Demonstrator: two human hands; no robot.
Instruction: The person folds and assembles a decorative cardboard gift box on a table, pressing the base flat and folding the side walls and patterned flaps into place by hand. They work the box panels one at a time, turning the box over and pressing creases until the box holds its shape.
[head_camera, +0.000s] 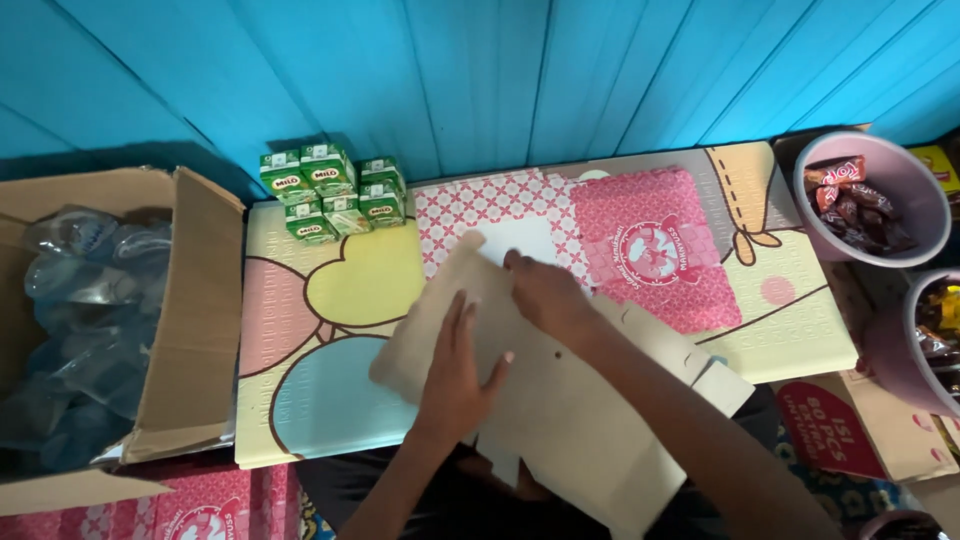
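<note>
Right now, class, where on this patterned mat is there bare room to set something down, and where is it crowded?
Bare patches on the mat: the pink, yellow and blue shapes between the green drink cartons and the flat brown cardboard, and the right edge near the pink bowl of sweets. Crowded: the middle, where the left hand and right hand press the cardboard.

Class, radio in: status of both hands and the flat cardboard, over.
Left hand flat on unfolded cardboard box blank. Right hand pressing its upper edge. Green drink cartons apart, behind.

Flat carton (560, 400) on the mat (790, 330), drink cartons (335, 192) behind, open box (190, 330) left, seemingly holding bags
</note>
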